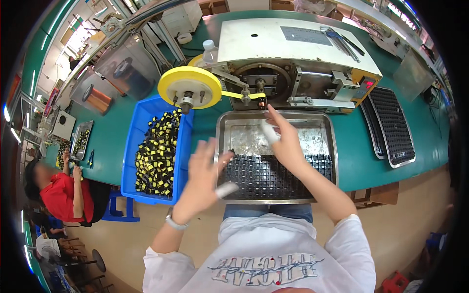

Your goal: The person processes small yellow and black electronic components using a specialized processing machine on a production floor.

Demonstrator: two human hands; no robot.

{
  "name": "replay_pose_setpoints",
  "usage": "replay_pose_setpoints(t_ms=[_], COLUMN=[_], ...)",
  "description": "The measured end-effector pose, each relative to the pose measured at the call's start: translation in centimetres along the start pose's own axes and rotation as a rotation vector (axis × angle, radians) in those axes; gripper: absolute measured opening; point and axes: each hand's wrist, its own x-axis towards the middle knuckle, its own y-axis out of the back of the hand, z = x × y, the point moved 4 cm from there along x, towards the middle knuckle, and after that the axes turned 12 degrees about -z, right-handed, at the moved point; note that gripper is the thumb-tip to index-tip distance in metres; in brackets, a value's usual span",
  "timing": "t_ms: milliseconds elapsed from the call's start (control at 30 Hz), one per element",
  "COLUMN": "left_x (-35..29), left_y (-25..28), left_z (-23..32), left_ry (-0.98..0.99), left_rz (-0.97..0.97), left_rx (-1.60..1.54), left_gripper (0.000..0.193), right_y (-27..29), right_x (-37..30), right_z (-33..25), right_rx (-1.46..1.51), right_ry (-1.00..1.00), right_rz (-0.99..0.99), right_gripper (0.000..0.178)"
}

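We're rocking a white short-sleeved tee (293, 239) with outlined block lettering (266, 268) and little red bits (278, 282) up front, blue jeans (295, 211), a pale wristband (176, 222), plus white finger covers (227, 189) on our left hand (201, 166) and right hand (289, 141).

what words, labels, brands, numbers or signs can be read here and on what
White shirt: large decorative lettering across the front; wording not copied out.
Grey panel atop the white machine: any print too small to read.
Red display on the machine's yellow-orange end: too small and blurred to read.
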Motion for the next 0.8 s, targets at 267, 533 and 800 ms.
replay_pose_setpoints(t_ms=[267,533,800], left_x=[2.6,3.3,5.5], left_y=[-7.0,-7.3,-6.7], left_z=[1.0,1.1,0.2], left_ry=[-0.115,-0.097,-0.099], left_rz=[-0.255,-0.224,-0.131], left_rx=[0.125,0.158,0.179], left_gripper=[0.082,0.079,0.074], right_y=[4.7,4.4,4.5], right_x=[-12.2,-11.0,-7.9], right_z=[2.5,4.1,5.7], right_rx=[-0.877,-0.829,-0.882], right_ry=[-0.006,0.009,0.082], right_rz=[-0.685,-0.626,-0.584], right_gripper=[0.094,0.087,0.087])
